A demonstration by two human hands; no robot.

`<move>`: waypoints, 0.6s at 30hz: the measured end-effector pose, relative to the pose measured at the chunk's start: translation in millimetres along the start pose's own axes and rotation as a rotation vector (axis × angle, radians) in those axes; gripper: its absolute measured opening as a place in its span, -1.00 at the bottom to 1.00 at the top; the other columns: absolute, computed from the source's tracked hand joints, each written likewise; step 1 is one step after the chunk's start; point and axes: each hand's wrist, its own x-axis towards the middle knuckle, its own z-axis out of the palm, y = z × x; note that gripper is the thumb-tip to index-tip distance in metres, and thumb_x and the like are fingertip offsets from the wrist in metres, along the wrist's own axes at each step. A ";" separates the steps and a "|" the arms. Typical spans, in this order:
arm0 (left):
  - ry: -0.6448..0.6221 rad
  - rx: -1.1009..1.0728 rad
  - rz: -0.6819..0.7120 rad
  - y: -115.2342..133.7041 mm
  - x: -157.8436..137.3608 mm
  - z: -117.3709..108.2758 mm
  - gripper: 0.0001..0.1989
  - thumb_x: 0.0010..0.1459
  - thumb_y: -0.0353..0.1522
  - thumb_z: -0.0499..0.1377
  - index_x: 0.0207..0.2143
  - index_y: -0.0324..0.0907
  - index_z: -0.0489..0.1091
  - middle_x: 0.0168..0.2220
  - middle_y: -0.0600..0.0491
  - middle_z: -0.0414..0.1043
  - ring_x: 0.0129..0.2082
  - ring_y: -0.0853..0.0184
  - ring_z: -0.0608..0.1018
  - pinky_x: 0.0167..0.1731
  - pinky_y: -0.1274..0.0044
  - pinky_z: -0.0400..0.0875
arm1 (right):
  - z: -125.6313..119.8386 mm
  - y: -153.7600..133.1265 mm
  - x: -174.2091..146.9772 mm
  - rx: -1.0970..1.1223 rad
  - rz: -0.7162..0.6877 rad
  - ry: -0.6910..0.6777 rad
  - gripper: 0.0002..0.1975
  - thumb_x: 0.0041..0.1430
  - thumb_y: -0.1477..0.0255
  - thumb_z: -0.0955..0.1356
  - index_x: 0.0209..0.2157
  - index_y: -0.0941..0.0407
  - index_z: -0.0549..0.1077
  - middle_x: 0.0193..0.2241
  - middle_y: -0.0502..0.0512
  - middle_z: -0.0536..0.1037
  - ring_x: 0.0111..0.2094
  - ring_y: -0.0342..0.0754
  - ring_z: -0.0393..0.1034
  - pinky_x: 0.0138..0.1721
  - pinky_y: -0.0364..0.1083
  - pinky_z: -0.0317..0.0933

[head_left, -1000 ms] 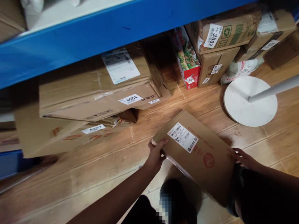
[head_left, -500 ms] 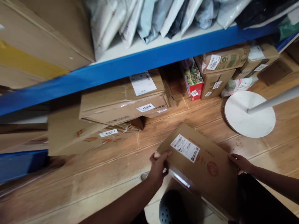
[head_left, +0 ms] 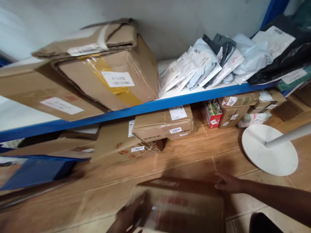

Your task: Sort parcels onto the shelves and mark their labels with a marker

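Low in the head view is a brown cardboard box (head_left: 191, 210), blurred by motion and cut off by the bottom edge. Red print shows on the side facing me, and a pale label on its upper face is foreshortened. My left hand (head_left: 132, 210) grips its left side, the fingers smeared. At the far right corner my right hand (head_left: 229, 183) holds the box's edge, its index finger stretched along it. The box is tilted and appears held above the wooden-look floor (head_left: 184, 161).
A blue-edged shelf (head_left: 175, 99) bears large cartons (head_left: 143, 74) and leaning plastic mailer bags (head_left: 204, 61). Beneath it are a carton marked 4004 (head_left: 157, 126), a red box (head_left: 213, 113) and stacked parcels (head_left: 234, 111). A round white stand base (head_left: 264, 155) is on the right.
The box has turned and tipped, so its printed side faces me and its label is foreshortened. Both hands moved with it. The view has risen, showing more of the shelf.
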 end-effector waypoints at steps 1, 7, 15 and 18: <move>-0.035 0.001 -0.032 9.1 -3.7 -0.6 -0.43 -0.26 -0.17 0.53 -0.26 0.02 0.29 -0.34 0.08 0.50 -0.41 0.19 0.55 -0.51 0.40 0.48 | -6.3 -9.4 4.9 -0.039 -0.003 0.011 -0.20 0.15 0.04 0.44 0.31 0.13 0.29 -0.18 0.16 0.65 -0.16 0.07 0.53 -0.08 0.04 0.37; -0.327 0.161 -0.029 40.6 24.0 -29.4 -0.30 -0.37 0.10 0.50 -0.22 -0.03 0.42 -0.24 -0.17 0.57 -0.33 -0.10 0.63 -0.51 0.14 0.51 | -29.1 -49.6 23.7 -0.250 -0.037 -0.050 -0.28 0.14 -0.03 0.43 0.21 0.09 0.40 -0.08 0.22 0.65 -0.09 0.10 0.55 -0.04 0.05 0.41; -0.247 0.060 0.569 92.2 107.5 -51.5 -0.71 -0.01 -0.14 0.42 -0.27 -0.05 0.55 -0.01 -0.05 0.59 0.02 0.12 0.57 -0.11 0.37 0.48 | -68.1 -99.6 128.5 -0.125 -0.045 0.550 -0.46 -0.04 0.32 0.50 0.02 0.10 0.49 0.03 0.23 0.59 0.05 0.19 0.48 0.22 0.20 0.27; -0.482 0.035 0.694 115.9 88.1 8.9 -0.58 -0.23 -0.20 0.52 -0.28 -0.08 0.56 0.04 -0.12 0.57 0.14 0.04 0.51 0.08 0.27 0.43 | -87.5 -118.8 171.8 -0.039 -0.060 0.744 -0.53 0.04 0.37 0.38 0.04 0.08 0.47 0.00 0.19 0.58 0.09 0.16 0.44 0.25 0.19 0.23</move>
